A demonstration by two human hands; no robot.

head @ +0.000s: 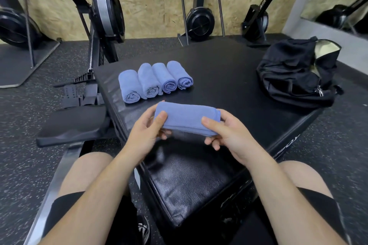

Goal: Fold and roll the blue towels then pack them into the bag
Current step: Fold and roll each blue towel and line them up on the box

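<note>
A rolled blue towel (186, 118) lies crosswise just above the near part of the black padded box (225, 77). My left hand (148, 130) grips its left end, thumb on top and fingers beneath. My right hand (224, 135) grips its right end the same way. Behind it, several rolled blue towels (154, 80) lie side by side on the box top. A black bag (296, 74) with its top open and a pale lining showing sits at the right of the box.
A rowing machine seat (71, 127) and rail stand close at the left of the box. More rowing machines (199, 20) line the plywood wall behind. My bare knees flank the box's near corner over speckled rubber floor (23, 117).
</note>
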